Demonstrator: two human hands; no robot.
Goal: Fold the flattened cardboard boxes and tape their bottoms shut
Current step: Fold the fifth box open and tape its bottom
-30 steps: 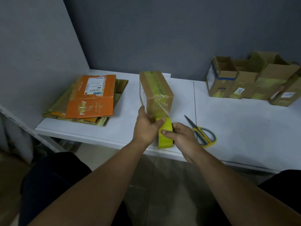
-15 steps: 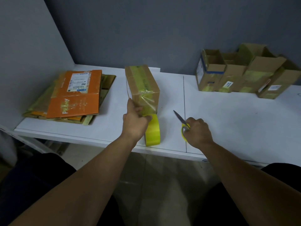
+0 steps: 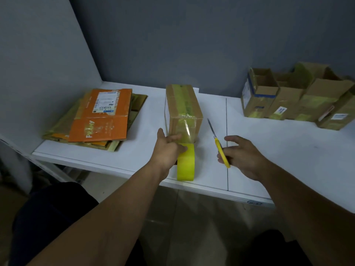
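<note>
A folded brown cardboard box (image 3: 182,104) stands on the white table (image 3: 269,150), with yellow tape running along its top and down its near face. The yellow tape roll (image 3: 186,164) stands on edge at the table's front, still joined to the box by a strip of tape. My left hand (image 3: 169,146) presses against the box's near lower corner, next to the roll. My right hand (image 3: 242,156) grips the yellow handles of the scissors (image 3: 219,143), lifted off the table, blades pointing away toward the box.
A pile of flattened boxes (image 3: 99,118), an orange one on top, lies at the left of the table. Several folded open boxes (image 3: 295,96) stand in a row at the back right. Grey walls close off the back and left.
My right hand let go of the tape roll, moved right to the scissors and has picked them up. My left hand stays on the box.
</note>
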